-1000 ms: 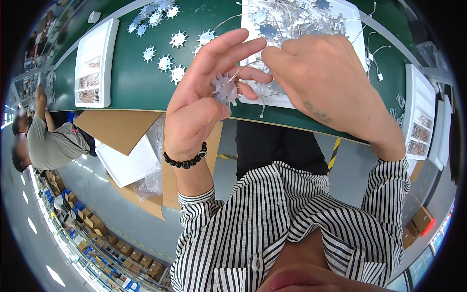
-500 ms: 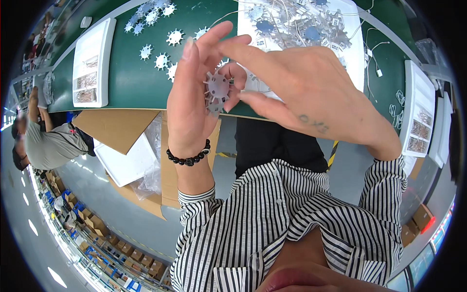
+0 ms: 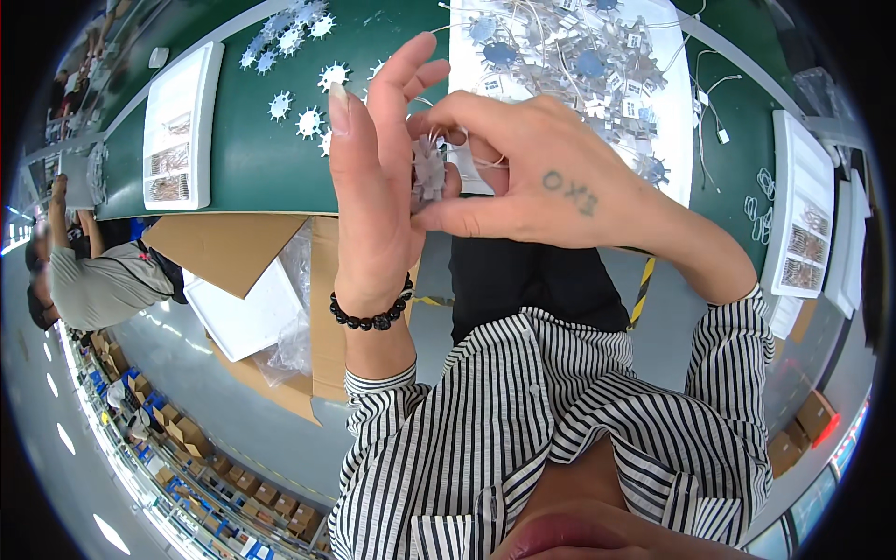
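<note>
A small pale-grey toothed disc [image 3: 429, 171], gear-shaped with short spikes round its rim, is held up between my hands over the near table edge. My left hand [image 3: 369, 191] has its thumb and upper fingers stretched upward, while its lower fingers curl round the disc, partly hidden behind it. From the right, my right hand [image 3: 551, 173] closes on the disc with thumb below and index finger above. A thin white wire shows near the right fingers. Beyond the left fingers lie several loose silvery toothed discs [image 3: 310, 122] on the green table [image 3: 243, 177].
A white sheet [image 3: 674, 177] bears a heap of wired discs [image 3: 607, 75]. White foam trays of small metal parts stand left [image 3: 201, 131] and right [image 3: 779, 187]. White cable loops [image 3: 763, 210] lie at right. Cardboard [image 3: 229, 247] sits below the left edge; another person [image 3: 112, 280] is at far left.
My right hand has moved left and closed in on the disc. The disc has turned more edge-on to view. My left hand has shifted slightly, its fingers more upright.
</note>
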Demonstrator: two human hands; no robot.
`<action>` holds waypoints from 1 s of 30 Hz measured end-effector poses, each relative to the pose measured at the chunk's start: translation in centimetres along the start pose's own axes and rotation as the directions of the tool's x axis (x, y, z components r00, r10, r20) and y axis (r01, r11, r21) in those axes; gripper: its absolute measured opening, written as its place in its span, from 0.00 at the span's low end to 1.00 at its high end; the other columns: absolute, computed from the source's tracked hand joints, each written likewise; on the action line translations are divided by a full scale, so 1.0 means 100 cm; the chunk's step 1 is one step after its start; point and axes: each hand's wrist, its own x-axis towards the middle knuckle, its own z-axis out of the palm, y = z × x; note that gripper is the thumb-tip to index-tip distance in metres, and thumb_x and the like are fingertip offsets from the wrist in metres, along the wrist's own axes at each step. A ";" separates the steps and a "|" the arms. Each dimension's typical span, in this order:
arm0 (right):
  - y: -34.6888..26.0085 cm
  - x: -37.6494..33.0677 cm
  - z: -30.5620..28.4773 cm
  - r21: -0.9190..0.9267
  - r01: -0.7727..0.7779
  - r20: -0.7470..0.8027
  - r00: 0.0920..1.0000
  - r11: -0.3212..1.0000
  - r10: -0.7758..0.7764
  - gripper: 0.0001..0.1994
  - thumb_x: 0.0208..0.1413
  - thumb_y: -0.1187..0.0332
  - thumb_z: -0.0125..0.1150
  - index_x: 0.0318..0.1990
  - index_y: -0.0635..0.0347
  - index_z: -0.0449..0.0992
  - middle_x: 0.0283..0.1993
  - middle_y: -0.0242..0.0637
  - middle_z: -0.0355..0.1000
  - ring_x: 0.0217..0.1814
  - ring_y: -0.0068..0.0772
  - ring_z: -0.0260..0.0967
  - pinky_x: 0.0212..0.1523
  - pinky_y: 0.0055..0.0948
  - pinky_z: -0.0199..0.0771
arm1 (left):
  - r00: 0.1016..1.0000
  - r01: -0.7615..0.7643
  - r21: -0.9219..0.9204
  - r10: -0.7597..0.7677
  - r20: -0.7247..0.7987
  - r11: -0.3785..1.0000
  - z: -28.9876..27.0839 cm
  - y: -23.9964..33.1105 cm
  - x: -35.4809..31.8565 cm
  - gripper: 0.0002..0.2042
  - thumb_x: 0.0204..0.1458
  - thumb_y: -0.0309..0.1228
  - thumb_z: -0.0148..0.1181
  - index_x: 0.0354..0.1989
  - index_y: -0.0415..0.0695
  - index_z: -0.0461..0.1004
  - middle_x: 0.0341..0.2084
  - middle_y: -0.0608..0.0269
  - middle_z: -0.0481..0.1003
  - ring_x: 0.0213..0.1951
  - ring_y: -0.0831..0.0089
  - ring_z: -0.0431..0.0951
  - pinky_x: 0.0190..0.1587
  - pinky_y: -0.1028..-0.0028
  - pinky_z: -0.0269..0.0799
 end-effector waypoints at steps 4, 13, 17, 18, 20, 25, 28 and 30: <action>0.013 -0.001 0.011 0.157 0.027 -0.003 1.000 0.987 -0.026 0.26 0.47 0.54 0.70 0.49 0.62 0.74 0.19 0.35 0.69 0.20 0.33 0.68 0.25 0.32 0.66 | 0.999 -0.040 0.105 0.044 -0.033 0.994 0.005 0.004 0.000 0.47 0.58 0.68 0.16 0.68 0.38 0.57 0.55 0.55 0.68 0.45 0.72 0.66 0.43 0.79 0.62; 0.027 -0.010 -0.003 0.222 0.158 -0.177 0.977 0.962 -0.120 0.25 0.49 0.61 0.71 0.53 0.59 0.72 0.16 0.27 0.58 0.18 0.20 0.56 0.21 0.25 0.54 | 0.997 0.036 -0.083 -0.041 -0.070 0.996 -0.005 -0.003 -0.010 0.10 0.63 0.33 0.53 0.41 0.38 0.74 0.20 0.73 0.66 0.20 0.89 0.60 0.18 0.86 0.51; 0.027 -0.012 -0.009 0.191 0.134 -0.182 0.978 0.972 -0.099 0.25 0.48 0.61 0.71 0.53 0.58 0.73 0.16 0.28 0.58 0.17 0.22 0.56 0.21 0.26 0.55 | 0.996 0.070 -0.117 -0.075 -0.040 0.991 -0.001 -0.006 -0.006 0.10 0.63 0.34 0.53 0.41 0.38 0.74 0.21 0.72 0.68 0.21 0.89 0.62 0.19 0.86 0.53; 0.027 -0.013 -0.011 0.161 0.130 -0.181 0.978 0.978 -0.100 0.24 0.48 0.60 0.71 0.52 0.57 0.73 0.17 0.29 0.59 0.17 0.23 0.57 0.21 0.27 0.56 | 0.997 0.062 -0.131 -0.066 -0.028 0.989 0.000 -0.007 -0.004 0.10 0.63 0.33 0.54 0.41 0.38 0.74 0.22 0.72 0.69 0.21 0.89 0.63 0.19 0.86 0.53; 0.028 -0.014 -0.013 0.136 0.126 -0.194 0.976 0.983 -0.098 0.24 0.47 0.60 0.72 0.52 0.56 0.73 0.17 0.30 0.60 0.17 0.24 0.58 0.21 0.27 0.57 | 0.998 0.059 -0.133 -0.060 -0.006 0.989 0.002 -0.006 -0.003 0.10 0.63 0.33 0.55 0.41 0.38 0.74 0.22 0.72 0.69 0.22 0.89 0.63 0.19 0.86 0.53; 0.044 -0.033 -0.023 0.024 0.143 -0.325 0.937 0.989 -0.128 0.22 0.45 0.59 0.71 0.48 0.55 0.74 0.22 0.33 0.66 0.21 0.29 0.66 0.24 0.29 0.64 | 0.985 -0.087 -0.021 0.083 -0.154 0.996 0.016 -0.009 0.002 0.09 0.63 0.31 0.55 0.39 0.36 0.73 0.25 0.69 0.69 0.22 0.88 0.62 0.19 0.86 0.53; 0.052 -0.054 -0.034 0.013 0.091 -0.411 0.908 0.996 -0.078 0.22 0.44 0.60 0.71 0.46 0.57 0.74 0.30 0.37 0.70 0.27 0.34 0.70 0.28 0.31 0.71 | 0.969 -0.119 0.062 0.129 -0.211 0.991 0.023 -0.007 0.008 0.09 0.63 0.31 0.53 0.38 0.37 0.72 0.26 0.67 0.68 0.22 0.87 0.60 0.19 0.85 0.53; 0.069 -0.062 -0.031 -0.252 0.277 -0.531 0.761 0.927 -0.372 0.22 0.44 0.61 0.71 0.46 0.56 0.74 0.34 0.37 0.71 0.31 0.37 0.72 0.29 0.31 0.72 | 0.974 -0.112 0.081 0.125 -0.191 0.990 0.033 -0.010 0.008 0.09 0.63 0.32 0.53 0.37 0.38 0.71 0.25 0.68 0.67 0.22 0.87 0.58 0.19 0.85 0.52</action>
